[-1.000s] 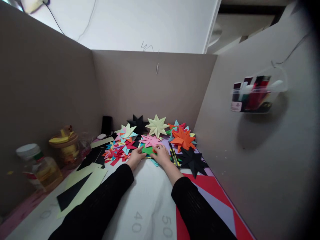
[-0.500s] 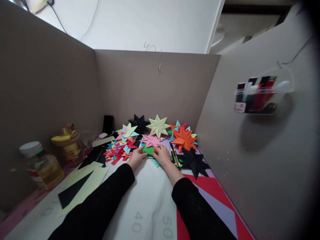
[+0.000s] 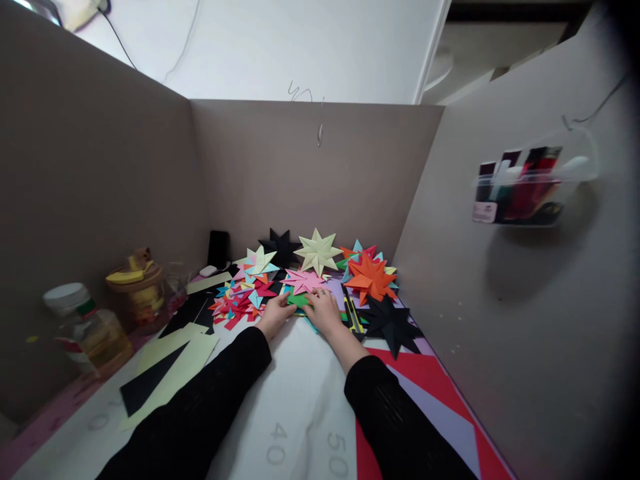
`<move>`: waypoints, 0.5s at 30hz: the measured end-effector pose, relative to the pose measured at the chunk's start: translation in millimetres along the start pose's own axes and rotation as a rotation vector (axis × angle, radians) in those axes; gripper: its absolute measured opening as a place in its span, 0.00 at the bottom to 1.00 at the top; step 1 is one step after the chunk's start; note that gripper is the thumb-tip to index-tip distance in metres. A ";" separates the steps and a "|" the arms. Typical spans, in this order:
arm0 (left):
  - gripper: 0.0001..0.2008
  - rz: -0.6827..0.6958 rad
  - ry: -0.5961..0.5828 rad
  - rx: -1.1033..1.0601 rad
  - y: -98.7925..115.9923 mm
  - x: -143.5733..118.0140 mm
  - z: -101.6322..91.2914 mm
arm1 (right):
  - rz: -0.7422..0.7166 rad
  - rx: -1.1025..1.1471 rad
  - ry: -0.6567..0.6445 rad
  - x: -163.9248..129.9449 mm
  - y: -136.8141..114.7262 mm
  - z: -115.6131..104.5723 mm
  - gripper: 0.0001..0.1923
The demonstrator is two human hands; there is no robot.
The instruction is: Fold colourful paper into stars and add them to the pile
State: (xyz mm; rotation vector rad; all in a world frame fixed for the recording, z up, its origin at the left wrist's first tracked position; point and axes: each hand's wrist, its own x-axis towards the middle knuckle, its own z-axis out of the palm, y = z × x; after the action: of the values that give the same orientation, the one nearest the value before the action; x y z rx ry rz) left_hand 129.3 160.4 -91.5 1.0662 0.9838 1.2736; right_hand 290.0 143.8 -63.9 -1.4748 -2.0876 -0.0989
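Between my hands is a small green piece of folded paper (image 3: 299, 301). My left hand (image 3: 275, 315) grips its left side, fingers closed on the edge. On the right side, my right hand (image 3: 324, 311) has its fingers closed on the same paper. Just behind the hands lies a pink paper star (image 3: 304, 281). A pale yellow star (image 3: 317, 251) leans upright farther back, with a black star (image 3: 280, 248) to its left. A heap of small coloured folded pieces (image 3: 239, 303) sits left of my left hand.
Right of my hands lie a yellow-and-black cutter (image 3: 353, 315), an orange star (image 3: 371, 278) and a black star (image 3: 393, 325). Red sheets (image 3: 417, 373) cover the right. Pale and black strips (image 3: 175, 373), a jar (image 3: 90, 333) and a phone (image 3: 219, 249) are left. Partitions surround the table.
Both hands stay on the green paper with only slight finger movement. The whole view has shifted very slightly.
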 end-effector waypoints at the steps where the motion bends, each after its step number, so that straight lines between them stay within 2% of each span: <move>1: 0.33 0.000 -0.003 -0.002 -0.5 0.2 -0.2 | -0.004 -0.009 -0.002 -0.3 -0.3 -0.1 0.13; 15: 0.30 0.017 -0.022 -0.009 2.1 -2.2 1.5 | -0.040 -0.059 0.048 0.7 3.1 5.7 0.11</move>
State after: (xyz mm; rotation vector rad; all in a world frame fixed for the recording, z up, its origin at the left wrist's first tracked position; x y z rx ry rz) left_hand 130.2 158.0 -89.1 1.0809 0.9532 1.2763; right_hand 290.3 147.8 -69.0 -1.4512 -2.0925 -0.2115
